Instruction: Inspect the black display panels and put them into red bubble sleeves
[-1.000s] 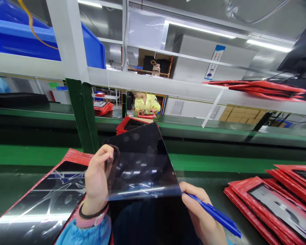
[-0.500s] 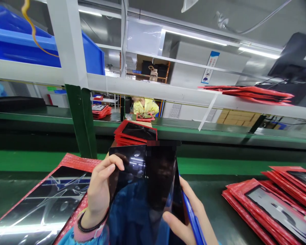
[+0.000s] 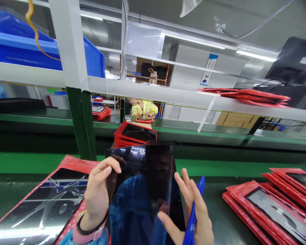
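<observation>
A glossy black panel [image 3: 140, 190] stands tilted up in front of me, mirroring a blue sleeve. My left hand [image 3: 98, 195] grips its left edge, thumb on the front face. My right hand [image 3: 191, 214] is at the panel's right edge with fingers spread, thumb reaching onto the glass, and a blue pen [image 3: 193, 211] is tucked between its fingers. A red bubble pouch with a clear window [image 3: 44, 200] lies under my left forearm.
A stack of red pouches [image 3: 275, 200] lies at the right on the green belt [image 3: 219, 163]. More red pouches [image 3: 135, 134] sit beyond the panel, others on the upper shelf [image 3: 247, 93]. A green post [image 3: 81, 122] stands left. A person in yellow [image 3: 144, 107] works far behind.
The panel was tipped upright toward me from a flatter hold. My right hand moved from its lower edge up along the right side and spread its fingers, pen now pointing up.
</observation>
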A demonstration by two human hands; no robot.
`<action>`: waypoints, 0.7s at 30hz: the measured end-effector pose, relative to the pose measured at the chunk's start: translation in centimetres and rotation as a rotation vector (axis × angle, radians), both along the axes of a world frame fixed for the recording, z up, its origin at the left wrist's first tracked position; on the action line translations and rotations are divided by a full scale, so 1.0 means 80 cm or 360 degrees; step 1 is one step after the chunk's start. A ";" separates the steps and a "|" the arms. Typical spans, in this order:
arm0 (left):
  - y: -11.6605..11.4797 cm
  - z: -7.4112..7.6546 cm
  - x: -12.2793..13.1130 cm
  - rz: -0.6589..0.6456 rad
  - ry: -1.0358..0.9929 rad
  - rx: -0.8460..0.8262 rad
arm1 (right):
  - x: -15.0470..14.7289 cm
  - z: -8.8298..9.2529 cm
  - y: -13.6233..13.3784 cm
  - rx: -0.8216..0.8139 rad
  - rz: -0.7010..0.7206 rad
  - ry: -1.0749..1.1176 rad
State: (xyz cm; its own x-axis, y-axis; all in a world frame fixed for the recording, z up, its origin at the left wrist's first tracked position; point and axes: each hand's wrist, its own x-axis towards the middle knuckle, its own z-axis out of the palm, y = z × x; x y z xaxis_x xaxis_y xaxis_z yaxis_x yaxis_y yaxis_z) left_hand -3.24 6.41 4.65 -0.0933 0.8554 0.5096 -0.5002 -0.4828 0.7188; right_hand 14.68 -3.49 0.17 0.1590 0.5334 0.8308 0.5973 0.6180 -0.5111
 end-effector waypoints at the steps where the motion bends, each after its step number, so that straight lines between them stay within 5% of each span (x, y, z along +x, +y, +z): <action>1: 0.000 0.001 0.000 0.0008 -0.0006 0.0004 | 0.001 -0.001 0.000 0.0009 -0.0034 -0.0039; 14: 0.003 -0.004 -0.002 0.0198 0.0089 0.0110 | 0.001 -0.011 0.001 0.0069 -0.0232 -0.0167; 21: 0.003 -0.004 -0.002 0.0283 0.0208 0.0175 | 0.007 0.003 -0.008 0.0100 -0.0048 -0.0352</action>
